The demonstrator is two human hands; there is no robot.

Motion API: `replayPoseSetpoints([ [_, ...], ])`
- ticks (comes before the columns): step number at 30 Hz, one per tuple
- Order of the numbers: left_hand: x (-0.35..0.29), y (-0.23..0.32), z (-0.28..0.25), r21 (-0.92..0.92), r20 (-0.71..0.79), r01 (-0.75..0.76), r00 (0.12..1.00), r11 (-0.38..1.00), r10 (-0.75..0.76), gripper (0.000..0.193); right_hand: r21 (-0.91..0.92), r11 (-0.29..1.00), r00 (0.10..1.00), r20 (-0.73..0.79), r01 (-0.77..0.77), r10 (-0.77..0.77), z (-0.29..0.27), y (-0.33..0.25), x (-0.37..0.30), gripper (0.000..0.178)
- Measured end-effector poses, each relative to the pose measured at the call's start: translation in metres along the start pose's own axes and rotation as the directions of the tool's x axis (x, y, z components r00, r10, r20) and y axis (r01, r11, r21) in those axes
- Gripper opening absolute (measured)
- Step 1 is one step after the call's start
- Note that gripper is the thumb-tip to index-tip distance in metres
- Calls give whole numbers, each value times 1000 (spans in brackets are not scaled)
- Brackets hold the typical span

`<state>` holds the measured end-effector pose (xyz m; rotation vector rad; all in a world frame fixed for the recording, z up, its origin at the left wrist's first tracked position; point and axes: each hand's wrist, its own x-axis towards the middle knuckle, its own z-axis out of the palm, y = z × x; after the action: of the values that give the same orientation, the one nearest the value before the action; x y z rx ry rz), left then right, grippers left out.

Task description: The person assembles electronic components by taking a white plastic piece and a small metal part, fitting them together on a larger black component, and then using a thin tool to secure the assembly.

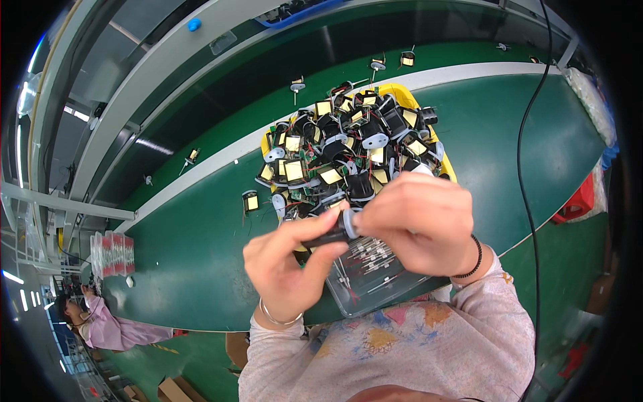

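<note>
Between the thumb and fingers of my left hand (284, 268) is a small black housing (327, 238) with a round grey cap (349, 224) at its right end. My right hand (422, 224) is closed in a pinch, its fingertips right at that cap; whatever they grip is hidden. Just beyond both hands, a yellow bin (447, 164) is heaped with black housings bearing pale yellow squares, grey caps, thin wires and green circuit boards. Below my hands lies a clear tray (358, 305) holding several thin, wired parts.
One loose housing (250, 201) lies left of the bin. More parts sit on a green strip (234, 127) behind a white rail (194, 177). A black cable (522, 154) hangs at right. Stacked clear-and-red packs (112, 254) and another person (110, 325) are far left.
</note>
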<state>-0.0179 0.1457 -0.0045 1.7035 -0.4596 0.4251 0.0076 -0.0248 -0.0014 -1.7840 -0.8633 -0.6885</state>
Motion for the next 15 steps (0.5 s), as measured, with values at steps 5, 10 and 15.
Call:
replayPoseSetpoints([
  [5, 16, -25, -6, -488, 223, 372, 928, 790, -299, 24, 241, 919, 949, 33, -313, 314, -2, 15, 15, 7],
  [10, 20, -33, -8, -584, 280, 407, 913, 702, -296, 23, -1, 982, 972, 141, -190, 188, -6, 14, 22, 16],
  [15, 22, -41, -9, -725, 304, 476, 870, 498, -389, 26, 313, 896, 950, 106, -314, 295, 2, 18, 24, 85],
])
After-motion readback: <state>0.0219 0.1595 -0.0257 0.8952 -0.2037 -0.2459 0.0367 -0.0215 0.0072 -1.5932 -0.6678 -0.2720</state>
